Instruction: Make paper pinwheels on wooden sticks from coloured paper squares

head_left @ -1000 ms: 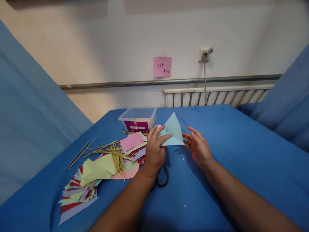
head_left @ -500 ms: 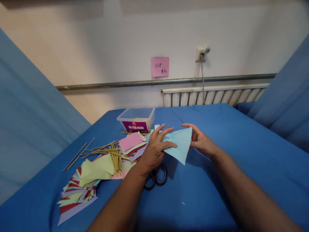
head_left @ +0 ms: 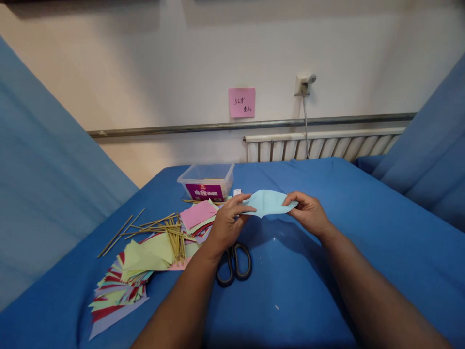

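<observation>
Here, near to far:
Scissors: a black-handled pair of scissors (head_left: 234, 261) lies flat on the blue-covered counter (head_left: 327, 271), just behind the left wrist, touched by neither hand.
Left hand: the left hand (head_left: 227, 223) pinches the left end of the light blue paper (head_left: 269, 202) between thumb and fingers (head_left: 242, 198), the other fingers curled under.
Right hand: the right hand (head_left: 308, 213) pinches the right end of the sheet the same way, fingertips (head_left: 290, 198) closed on the edge.
Paper: it hangs in the air between the two hands, clear of the counter, bowed into a soft curve with no sharp crease yet visible.
Doing it well: judging from the curve, a clean fold would need the two ends brought together evenly, corners matched before any pressing, with a light grip so the thin sheet does not wrinkle.
Left side: a fan of coloured paper pieces (head_left: 123, 281), a bundle of thin wooden sticks (head_left: 163, 230) and a pink sheet (head_left: 198, 213) lie well apart from the held paper.
Farther back: a clear plastic box (head_left: 207, 180) stands near the counter's far edge.
Wall: a pink note (head_left: 241, 102) is stuck above a radiator (head_left: 319, 145).
</observation>
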A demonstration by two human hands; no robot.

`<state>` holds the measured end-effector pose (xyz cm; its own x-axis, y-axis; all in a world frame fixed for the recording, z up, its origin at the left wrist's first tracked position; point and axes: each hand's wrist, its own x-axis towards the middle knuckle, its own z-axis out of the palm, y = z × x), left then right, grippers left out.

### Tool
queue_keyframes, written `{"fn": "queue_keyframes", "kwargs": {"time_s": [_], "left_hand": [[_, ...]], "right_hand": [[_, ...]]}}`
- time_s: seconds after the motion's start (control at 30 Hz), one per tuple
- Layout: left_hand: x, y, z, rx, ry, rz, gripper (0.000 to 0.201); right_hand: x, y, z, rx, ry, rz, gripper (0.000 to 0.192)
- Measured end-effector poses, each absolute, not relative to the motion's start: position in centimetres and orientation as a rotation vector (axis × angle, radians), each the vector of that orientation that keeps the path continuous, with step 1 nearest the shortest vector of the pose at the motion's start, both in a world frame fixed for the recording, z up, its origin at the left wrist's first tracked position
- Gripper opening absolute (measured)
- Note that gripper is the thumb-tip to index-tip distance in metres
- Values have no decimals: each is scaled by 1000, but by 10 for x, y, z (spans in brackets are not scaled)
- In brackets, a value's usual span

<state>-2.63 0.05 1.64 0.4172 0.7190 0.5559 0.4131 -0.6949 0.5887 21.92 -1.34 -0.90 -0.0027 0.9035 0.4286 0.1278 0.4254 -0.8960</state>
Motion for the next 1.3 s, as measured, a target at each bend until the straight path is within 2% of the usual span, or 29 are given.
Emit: {"fn": "queue_keyframes", "kwargs": {"time_s": [0.1, 0.4, 0.63, 0.87, 1.13, 1.27, 1.3], "left_hand": [[-27, 0, 20, 2212, 1020, 1161, 14], [-28, -7, 30, 2184, 1048, 1379, 10], [-29, -5, 34, 1612, 1069, 1184, 22], [-29, -4, 31, 1311, 1083, 1061, 26], [-22, -8, 36, 1413, 1258, 1364, 26], [-16, -9, 28, 1422, 1345, 1460, 27], [-13, -9, 26, 1395, 1351, 1488, 27]], "right_hand": [[219, -12, -11, -957, -1481, 776, 9], [216, -18, -6, -1008, -1544, 458, 8], [216, -19, -4, -969, -1509, 457, 10], [214, -19, -7, -987, -1430, 498, 15], [210, -13, -13, -1022, -1283, 643, 23], [198, -14, -13, -863, -974, 908, 24], [192, -15, -13, -798, -868, 1020, 31]]}}
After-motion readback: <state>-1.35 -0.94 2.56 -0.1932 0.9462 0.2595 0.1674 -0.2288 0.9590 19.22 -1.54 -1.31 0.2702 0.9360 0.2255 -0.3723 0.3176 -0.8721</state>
